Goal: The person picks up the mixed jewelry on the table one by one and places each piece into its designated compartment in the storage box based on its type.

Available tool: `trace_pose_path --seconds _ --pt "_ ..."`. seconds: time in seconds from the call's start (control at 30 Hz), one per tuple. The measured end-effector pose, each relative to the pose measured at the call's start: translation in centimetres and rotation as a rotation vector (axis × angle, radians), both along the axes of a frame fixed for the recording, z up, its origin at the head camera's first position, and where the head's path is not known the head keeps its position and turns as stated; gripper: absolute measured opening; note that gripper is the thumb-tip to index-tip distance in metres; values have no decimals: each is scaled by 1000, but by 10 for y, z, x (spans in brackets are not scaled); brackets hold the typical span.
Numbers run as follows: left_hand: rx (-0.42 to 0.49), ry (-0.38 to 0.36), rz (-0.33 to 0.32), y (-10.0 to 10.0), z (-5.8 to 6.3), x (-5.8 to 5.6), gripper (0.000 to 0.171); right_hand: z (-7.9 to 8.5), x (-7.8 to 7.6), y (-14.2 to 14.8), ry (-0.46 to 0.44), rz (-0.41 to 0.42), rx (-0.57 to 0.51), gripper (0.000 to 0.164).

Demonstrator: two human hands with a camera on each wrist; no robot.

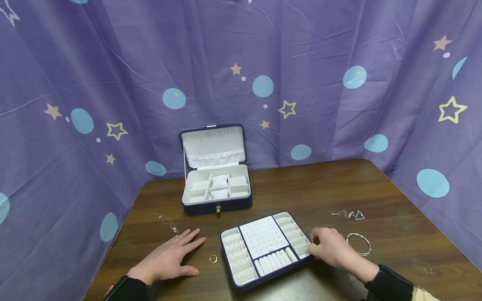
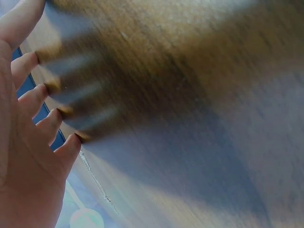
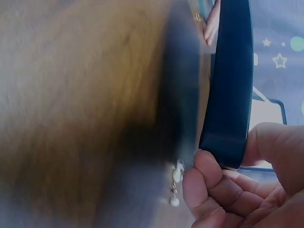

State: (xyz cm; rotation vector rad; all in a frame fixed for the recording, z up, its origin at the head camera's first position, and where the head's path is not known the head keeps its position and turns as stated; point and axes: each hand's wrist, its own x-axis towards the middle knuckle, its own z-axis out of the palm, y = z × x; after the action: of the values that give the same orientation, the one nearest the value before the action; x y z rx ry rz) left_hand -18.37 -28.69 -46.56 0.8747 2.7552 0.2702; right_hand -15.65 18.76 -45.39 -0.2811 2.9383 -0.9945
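My right hand (image 1: 329, 246) pinches the right front corner of a jewelry tray (image 1: 263, 237), thumb on top and fingers curled below. The tray is navy outside and white inside, with side compartments, a dotted pad and ring rolls. In the right wrist view, a strip of table shows between the tray's dark side (image 3: 228, 85) and its reflection. My left hand (image 1: 165, 257) is spread palm down over the wood, fingers straight, holding nothing. Between that hand and the tray lies a gold ring (image 1: 213, 259). A thin necklace (image 1: 166, 221) lies beyond the left fingertips.
Behind the tray stands an open navy jewelry box (image 1: 217, 209), lid raised, with two small cushions in its compartments. To the right lie a chain with blue pieces (image 1: 352, 215), a silver bracelet (image 1: 367, 252) and a small clear item (image 1: 427, 269). A purple curtain (image 1: 308, 62) hangs behind the wooden table (image 1: 293, 184).
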Motion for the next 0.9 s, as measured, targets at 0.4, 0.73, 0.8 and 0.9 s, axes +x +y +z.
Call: trace_pose_path --seconds 0.4,0.73,0.8,0.9 --pt "3 15 -6 -1 -2 0 92 -13 13 -13 34 10 21 18" --pt "7 14 -1 -1 -3 0 92 -19 15 -19 64 -12 51 21" --pt "6 13 0 -1 -3 0 92 -19 15 -19 62 -20 52 21" --pt "-1 20 -2 -1 -2 -1 92 -20 16 -19 67 -18 55 21"
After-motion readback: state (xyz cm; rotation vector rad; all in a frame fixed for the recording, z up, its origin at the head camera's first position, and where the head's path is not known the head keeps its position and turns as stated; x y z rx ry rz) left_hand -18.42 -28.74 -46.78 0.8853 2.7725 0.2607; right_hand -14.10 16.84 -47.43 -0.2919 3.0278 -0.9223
